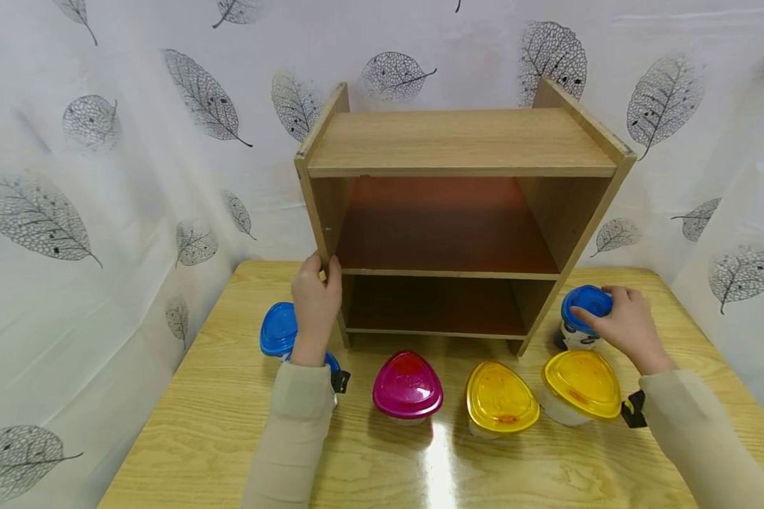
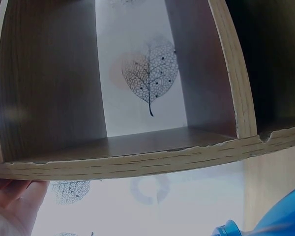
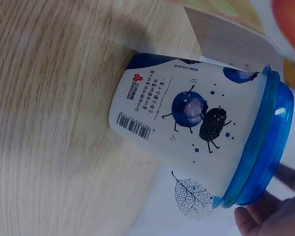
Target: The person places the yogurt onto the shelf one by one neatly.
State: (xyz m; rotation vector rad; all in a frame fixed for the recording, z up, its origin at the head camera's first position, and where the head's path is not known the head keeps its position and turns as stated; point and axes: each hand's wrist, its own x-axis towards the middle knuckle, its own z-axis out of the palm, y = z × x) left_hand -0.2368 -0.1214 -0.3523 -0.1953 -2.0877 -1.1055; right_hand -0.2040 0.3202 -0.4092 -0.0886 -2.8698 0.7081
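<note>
A small wooden shelf unit (image 1: 452, 273) stands on the table, its open front facing me. My left hand (image 1: 316, 297) grips the front edge of its left side panel; in the left wrist view, the fingers (image 2: 22, 199) lie against that edge. To the right of the unit is a yogurt tub (image 1: 582, 318), white with a blue lid. My right hand (image 1: 627, 329) holds it by the lid, thumb and fingers spread across the rim. The right wrist view shows the blueberry print on the tub (image 3: 187, 118) and fingertips (image 3: 246, 221) at the lid.
In front of the unit stand a tub with a magenta lid (image 1: 407, 385) and two with yellow lids, one in the middle (image 1: 501, 397) and one further right (image 1: 582, 385). Blue-lidded containers (image 1: 279, 329) sit beside my left forearm. Leaf-patterned sheeting (image 1: 134, 177) hangs behind the table (image 1: 184, 438).
</note>
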